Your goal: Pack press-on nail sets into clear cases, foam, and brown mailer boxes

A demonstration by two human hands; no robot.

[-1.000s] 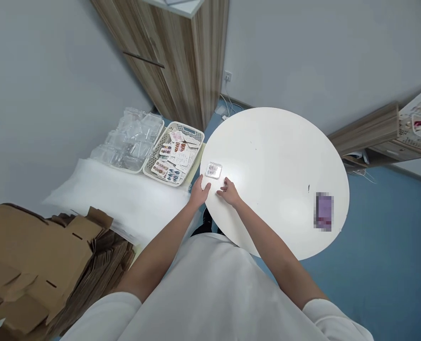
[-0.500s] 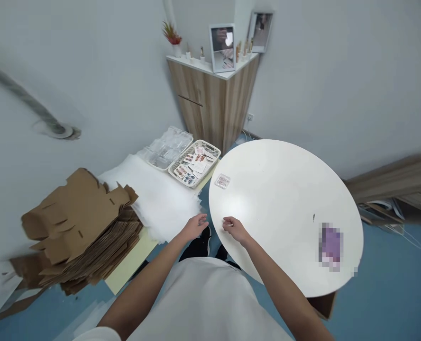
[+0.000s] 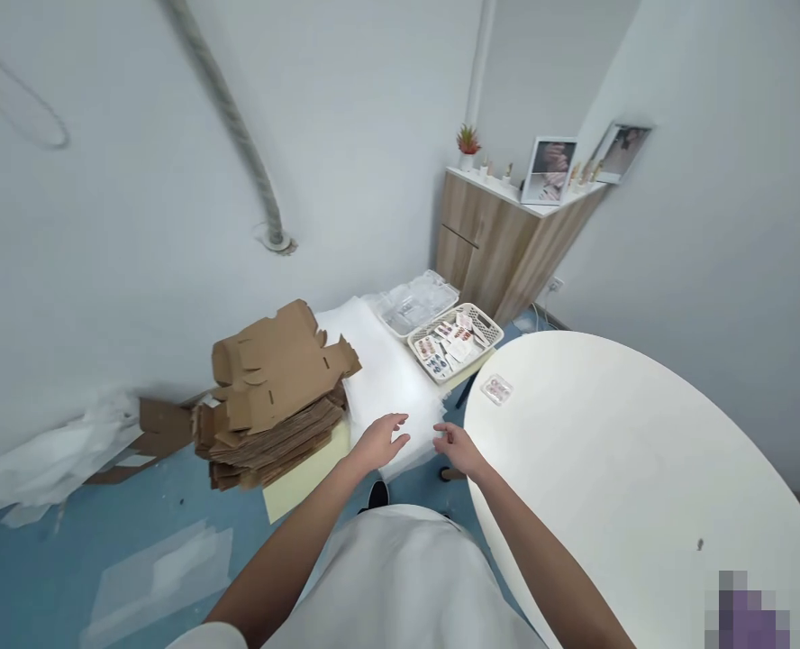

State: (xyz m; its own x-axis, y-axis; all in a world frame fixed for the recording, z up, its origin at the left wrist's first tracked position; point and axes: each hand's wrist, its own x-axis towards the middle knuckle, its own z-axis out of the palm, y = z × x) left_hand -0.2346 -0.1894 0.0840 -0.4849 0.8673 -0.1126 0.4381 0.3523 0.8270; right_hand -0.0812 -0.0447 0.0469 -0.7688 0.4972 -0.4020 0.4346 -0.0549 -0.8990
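Observation:
My left hand (image 3: 379, 442) hangs in the air with its thumb and fingers apart, holding nothing. Below and beyond it lies a stack of white sheets (image 3: 390, 388). My right hand (image 3: 459, 448) is also empty, its fingers loosely bent and parted, near the left edge of the round white table (image 3: 595, 433). On that table lies a small clear case (image 3: 496, 389) with small pinkish pieces inside. A white basket (image 3: 485, 326) beyond my hands holds several cards with what look like press-on nails.
Flattened cardboard boxes (image 3: 275, 365) are stacked at the left. A clear plastic container (image 3: 417, 305) stands beside the basket. A wooden cabinet (image 3: 501, 248) fills the corner. White plastic (image 3: 68, 455) and translucent sheets (image 3: 160, 577) lie on the floor. A blurred purple patch (image 3: 751, 613) is at the lower right.
My view has swung left, so the table, cabinet and boxes sit further right. Both hands remain empty in front of me, now nearer the white sheets.

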